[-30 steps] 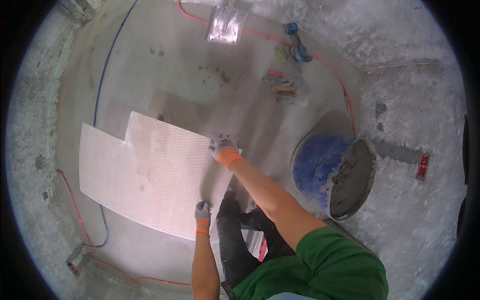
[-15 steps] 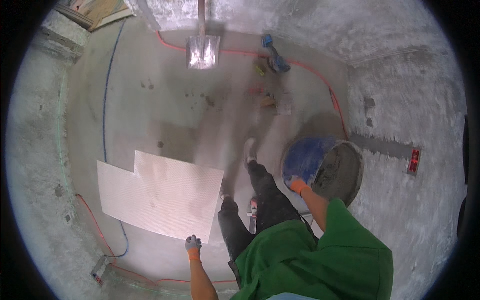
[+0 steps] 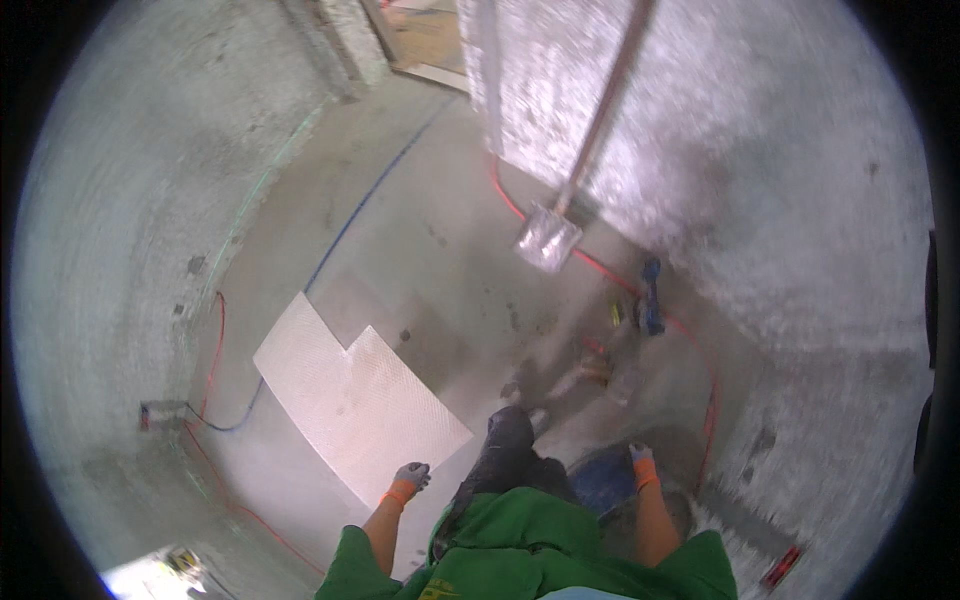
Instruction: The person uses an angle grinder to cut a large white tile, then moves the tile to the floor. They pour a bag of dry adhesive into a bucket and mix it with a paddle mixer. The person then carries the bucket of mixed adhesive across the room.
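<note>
extending beyond the left grip is a pale sheet.

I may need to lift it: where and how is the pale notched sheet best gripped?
Probably by the near edge of the pale sheet, beside the left hand, coming from the person's side, fingers under, thumb on top: it looks thin and flat on the floor, and its far side is notched.

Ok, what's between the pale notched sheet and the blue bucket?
In the head view, the person's legs in dark trousers stand between the pale notched sheet and the blue bucket.
</note>
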Demonstrator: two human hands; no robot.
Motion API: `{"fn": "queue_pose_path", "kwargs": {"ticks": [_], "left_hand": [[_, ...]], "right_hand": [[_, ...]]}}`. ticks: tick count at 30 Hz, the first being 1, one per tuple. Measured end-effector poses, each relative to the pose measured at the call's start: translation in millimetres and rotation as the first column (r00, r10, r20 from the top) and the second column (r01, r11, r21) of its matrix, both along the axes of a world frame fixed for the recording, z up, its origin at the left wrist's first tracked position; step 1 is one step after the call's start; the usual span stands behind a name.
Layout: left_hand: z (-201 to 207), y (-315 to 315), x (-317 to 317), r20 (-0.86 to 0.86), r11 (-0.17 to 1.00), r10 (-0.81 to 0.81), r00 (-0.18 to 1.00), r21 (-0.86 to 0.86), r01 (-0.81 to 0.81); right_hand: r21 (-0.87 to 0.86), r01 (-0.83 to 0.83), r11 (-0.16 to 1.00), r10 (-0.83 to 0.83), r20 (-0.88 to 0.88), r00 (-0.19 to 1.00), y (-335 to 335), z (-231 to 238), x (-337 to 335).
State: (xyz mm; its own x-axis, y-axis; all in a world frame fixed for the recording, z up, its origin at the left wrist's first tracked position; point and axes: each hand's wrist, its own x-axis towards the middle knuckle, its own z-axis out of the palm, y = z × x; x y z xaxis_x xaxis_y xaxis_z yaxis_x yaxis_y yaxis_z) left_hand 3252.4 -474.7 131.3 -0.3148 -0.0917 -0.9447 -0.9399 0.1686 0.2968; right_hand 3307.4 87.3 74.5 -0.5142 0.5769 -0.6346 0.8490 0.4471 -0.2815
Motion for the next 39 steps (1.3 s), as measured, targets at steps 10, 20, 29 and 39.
{"fn": "queue_pose_path", "kwargs": {"ticks": [10,20,29,39], "left_hand": [[-14.8,-42.1,-75.2,0.139,0.985,0.142,0.98,-0.115,-0.127],[74.2,-139.5,-422.9,-0.382,0.885,0.454,0.805,0.09,-0.456],[10.9,-220.9,-585.3,-0.217,0.744,0.657,0.722,0.031,-0.668],[32.8,-222.0,-757.1,0.06,0.834,0.55,0.833,-0.095,-0.543]], "right_hand": [[-0.514,0.563,0.647,-0.511,0.256,0.821,-20.2,43.4,-146.1],[-0.685,0.412,0.6,-0.303,0.282,0.91,-131.3,6.4,-427.6],[-0.612,-0.178,0.77,0.246,0.028,0.969,-194.7,-2.4,-698.0],[0.051,-0.657,0.752,0.536,-0.628,0.565,-415.5,102.1,-1227.0]]}}
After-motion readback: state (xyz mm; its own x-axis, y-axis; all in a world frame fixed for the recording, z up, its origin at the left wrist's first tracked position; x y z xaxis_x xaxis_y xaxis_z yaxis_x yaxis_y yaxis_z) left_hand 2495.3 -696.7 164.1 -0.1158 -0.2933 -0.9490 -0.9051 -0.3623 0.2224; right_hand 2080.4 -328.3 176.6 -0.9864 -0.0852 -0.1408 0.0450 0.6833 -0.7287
